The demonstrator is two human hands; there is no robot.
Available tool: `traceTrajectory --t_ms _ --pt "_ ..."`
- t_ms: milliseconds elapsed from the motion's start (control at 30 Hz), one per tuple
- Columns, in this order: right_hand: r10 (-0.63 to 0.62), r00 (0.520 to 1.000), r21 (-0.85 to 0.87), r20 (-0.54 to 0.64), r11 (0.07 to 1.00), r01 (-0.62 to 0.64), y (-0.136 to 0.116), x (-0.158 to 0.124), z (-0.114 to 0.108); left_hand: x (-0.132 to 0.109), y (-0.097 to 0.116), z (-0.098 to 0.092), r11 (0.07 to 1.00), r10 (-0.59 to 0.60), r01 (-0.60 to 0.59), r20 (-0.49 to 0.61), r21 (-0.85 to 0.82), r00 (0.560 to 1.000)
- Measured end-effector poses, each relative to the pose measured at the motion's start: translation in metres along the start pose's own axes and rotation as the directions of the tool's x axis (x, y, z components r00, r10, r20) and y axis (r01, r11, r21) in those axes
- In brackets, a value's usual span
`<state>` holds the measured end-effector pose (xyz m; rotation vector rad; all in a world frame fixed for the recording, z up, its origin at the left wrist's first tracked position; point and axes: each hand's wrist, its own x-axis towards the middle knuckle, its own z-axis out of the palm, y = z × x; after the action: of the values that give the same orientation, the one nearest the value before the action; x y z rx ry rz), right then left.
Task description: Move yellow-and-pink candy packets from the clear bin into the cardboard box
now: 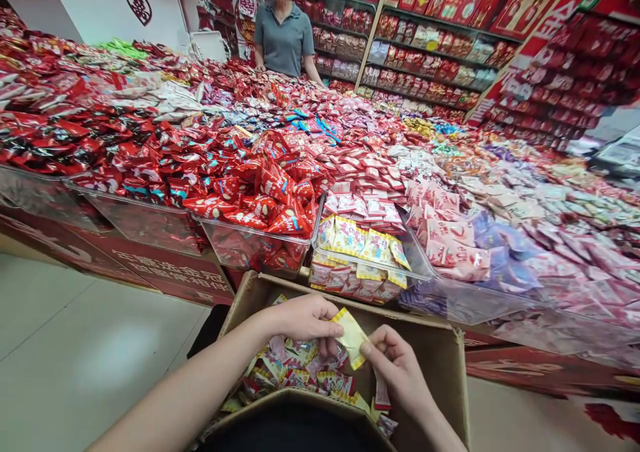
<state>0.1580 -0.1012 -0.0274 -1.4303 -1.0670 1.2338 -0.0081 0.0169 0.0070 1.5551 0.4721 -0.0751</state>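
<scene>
A small yellow candy packet [351, 339] is stretched between my two hands above a cardboard box [435, 379]. My left hand [307, 319] pinches its left edge between thumb and fingers. At its lower right edge, my right hand [395, 365] grips it the same way. Beneath the right palm hangs a red and pale packet [382, 393], and I cannot tell whether that hand also holds it. Inside the box lie several loose candy packets [300, 365] in yellow, white and pink. Just beyond the box, a clear bin [423, 262] holds yellow-edged packets [357, 239] in rows.
Clear bins of red packets [270, 199] stand to the left, and pink packets [455, 239] to the right. A person in a grey shirt [285, 39] stands behind the candy display. Shelves [430, 55] line the back wall. Tiled floor [90, 332] shows at left.
</scene>
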Motion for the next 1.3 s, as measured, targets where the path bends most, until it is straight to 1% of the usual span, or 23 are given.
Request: traceTrajectory --t_ms 67,133,167,200,233,267,300,367,400,433,467,500,533,600,700,767,833,933,1000,1067,1167,1233,1300 --pt "0.014 0.997 0.153 -0.075 0.988 -0.003 0.002 -0.002 -0.001 0.003 0.002 0.005 0.988 0.043 -0.046 -0.024 -0.147 0.999" --pt "-0.001 0.990 0.187 -0.138 0.982 0.028 0.005 -0.003 -0.001 0.006 0.002 0.008 0.976 0.065 -0.077 -0.066 -0.202 0.996" --pt "-0.032 0.983 0.151 -0.179 0.987 0.060 0.007 -0.004 -0.001 0.007 0.002 0.009 0.973 0.066 -0.082 -0.080 -0.216 0.995" --pt "-0.090 0.972 0.078 -0.219 0.991 0.109 0.008 -0.004 -0.001 0.008 0.001 0.010 0.971 0.062 -0.079 -0.084 -0.226 0.995" --pt "-0.177 0.952 -0.022 -0.249 0.984 0.177 0.010 -0.005 -0.001 0.008 0.001 0.010 0.970 0.057 -0.075 -0.085 -0.230 0.995" --pt "-0.285 0.922 -0.130 -0.261 0.957 0.259 0.011 -0.007 -0.001 0.008 0.001 0.009 0.971 0.055 -0.073 -0.088 -0.226 0.995" --pt "-0.402 0.882 -0.235 -0.246 0.908 0.348 0.011 -0.008 -0.001 0.008 0.002 0.009 0.973 0.056 -0.076 -0.098 -0.219 0.994" --pt "-0.589 0.795 -0.387 -0.148 0.774 0.501 0.011 -0.011 -0.002 0.007 0.004 0.008 0.973 0.066 -0.091 -0.124 -0.213 0.990" --pt "-0.640 0.763 -0.430 -0.091 0.716 0.549 0.009 -0.013 -0.002 0.007 0.005 0.008 0.971 0.072 -0.101 -0.138 -0.216 0.988" --pt "-0.667 0.743 -0.457 -0.051 0.677 0.577 0.007 -0.014 -0.001 0.007 0.006 0.008 0.968 0.077 -0.109 -0.149 -0.224 0.986" --pt "-0.674 0.738 -0.470 -0.026 0.660 0.586 0.005 -0.015 -0.001 0.008 0.007 0.009 0.966 0.079 -0.115 -0.160 -0.233 0.984" --pt "-0.663 0.748 -0.468 -0.014 0.666 0.581 0.003 -0.016 0.000 0.008 0.007 0.010 0.963 0.077 -0.117 -0.171 -0.241 0.982" --pt "-0.637 0.771 -0.448 -0.018 0.694 0.563 0.001 -0.017 0.000 0.009 0.007 0.011 0.963 0.071 -0.115 -0.184 -0.244 0.980" --pt "-0.556 0.830 -0.364 -0.040 0.782 0.506 0.001 -0.017 0.001 0.012 0.004 0.012 0.961 0.069 -0.121 -0.209 -0.247 0.976" --pt "-0.400 0.909 -0.220 -0.119 0.903 0.369 0.008 -0.015 0.001 0.015 -0.002 0.015 0.949 0.123 -0.180 -0.224 -0.259 0.967" --pt "-0.293 0.942 -0.174 -0.163 0.948 0.265 0.014 -0.012 0.001 0.016 -0.004 0.016 0.934 0.160 -0.225 -0.238 -0.278 0.958" --pt "-0.227 0.960 -0.156 -0.166 0.967 0.201 0.019 -0.010 0.001 0.016 -0.005 0.016 0.929 0.165 -0.238 -0.259 -0.282 0.952" --pt "-0.211 0.970 -0.101 -0.125 0.975 0.199 0.019 -0.009 0.001 0.015 -0.003 0.015 0.939 0.160 -0.239 -0.302 -0.247 0.940" --pt "-0.203 0.975 -0.058 -0.088 0.978 0.199 0.015 -0.008 0.003 0.014 -0.002 0.016 0.953 0.161 -0.231 -0.318 -0.198 0.935" --pt "-0.177 0.982 -0.045 -0.069 0.984 0.174 0.012 -0.007 0.004 0.013 -0.002 0.017 0.971 0.165 -0.210 -0.309 -0.118 0.937" --pt "-0.103 0.992 -0.050 -0.071 0.994 0.099 0.009 -0.005 0.007 0.013 -0.003 0.021 0.983 0.171 -0.184 -0.310 -0.013 0.935" --pt "-0.060 0.996 -0.030 -0.071 0.998 0.058 0.009 -0.004 0.007 0.013 -0.003 0.024 0.981 0.186 -0.196 -0.327 0.000 0.926" --pt "-0.047 0.996 0.000 -0.076 0.999 0.047 0.008 -0.004 0.007 0.013 -0.002 0.025 0.978 0.196 -0.208 -0.336 0.002 0.921"
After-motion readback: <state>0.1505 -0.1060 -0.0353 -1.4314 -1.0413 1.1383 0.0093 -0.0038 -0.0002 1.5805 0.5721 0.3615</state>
